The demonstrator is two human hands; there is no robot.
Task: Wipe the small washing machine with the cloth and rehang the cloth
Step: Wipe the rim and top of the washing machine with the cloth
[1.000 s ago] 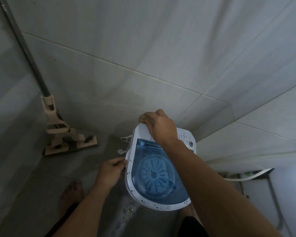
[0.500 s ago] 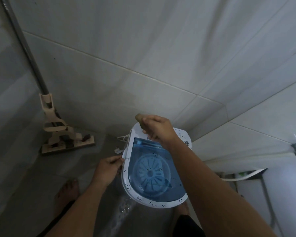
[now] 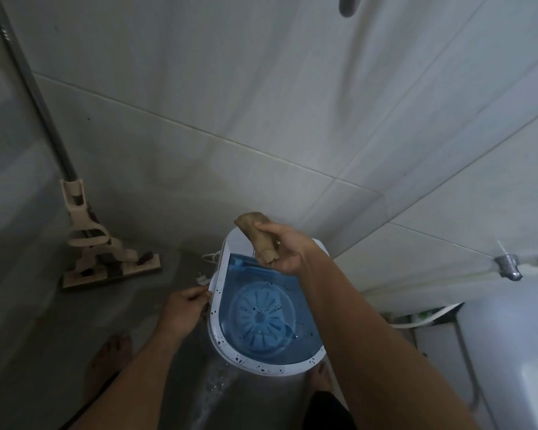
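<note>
The small washing machine (image 3: 224, 342) stands on the wet floor below me, white with dark specks on its rim and a blue see-through lid (image 3: 302, 308) over the tub. My right hand (image 3: 289, 248) is raised above the machine's back panel and grips a bunched tan cloth (image 3: 255, 231), which sticks out past the fingers at both ends. My left hand (image 3: 184, 305) grips the machine's left rim with curled fingers.
A beige flat mop (image 3: 106, 259) leans in the left corner, its metal pole running up the wall. A white cord and plug (image 3: 207, 268) lie behind the machine. A tap (image 3: 507, 266) and white hose (image 3: 429, 318) sit at right. My bare feet flank the machine.
My right hand has lifted the cloth off the back panel and turned palm-up, so the cloth now shows. The view has tilted up slightly. My left hand stays on the rim.
</note>
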